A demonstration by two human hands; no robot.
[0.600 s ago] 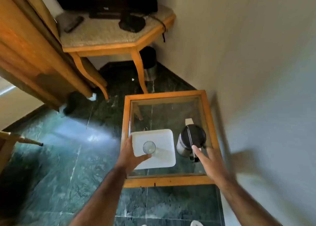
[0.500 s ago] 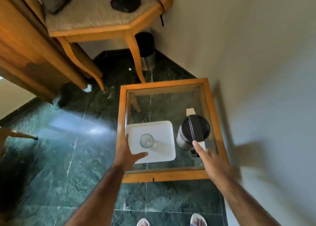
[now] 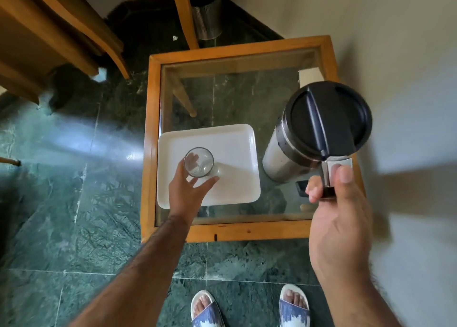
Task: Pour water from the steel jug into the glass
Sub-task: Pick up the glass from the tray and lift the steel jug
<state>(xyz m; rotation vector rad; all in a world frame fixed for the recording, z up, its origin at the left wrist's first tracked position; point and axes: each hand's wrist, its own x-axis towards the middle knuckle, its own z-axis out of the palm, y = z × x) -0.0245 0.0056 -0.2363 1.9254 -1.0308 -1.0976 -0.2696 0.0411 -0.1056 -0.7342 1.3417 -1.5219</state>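
Note:
A steel jug (image 3: 284, 151) with a black lid hangs above the right side of the glass-topped table (image 3: 148, 153). My right hand (image 3: 338, 218) is shut on its handle and holds it upright. A clear empty glass (image 3: 199, 162) stands on a white tray (image 3: 237, 178) on the table's left half. My left hand (image 3: 188, 193) wraps around the glass from the near side, thumb on the right and fingers on the left.
The table stands against a white wall on its right. A steel bin (image 3: 207, 17) and a wooden table leg (image 3: 184, 12) stand beyond it. Wooden furniture (image 3: 49, 30) fills the upper left. My two slippered feet (image 3: 249, 307) are on the green marble floor.
My right hand has closed on the jug's handle and lifted the jug off the table toward me. My left hand has moved from the tray's edge onto the glass. The camera tilted down.

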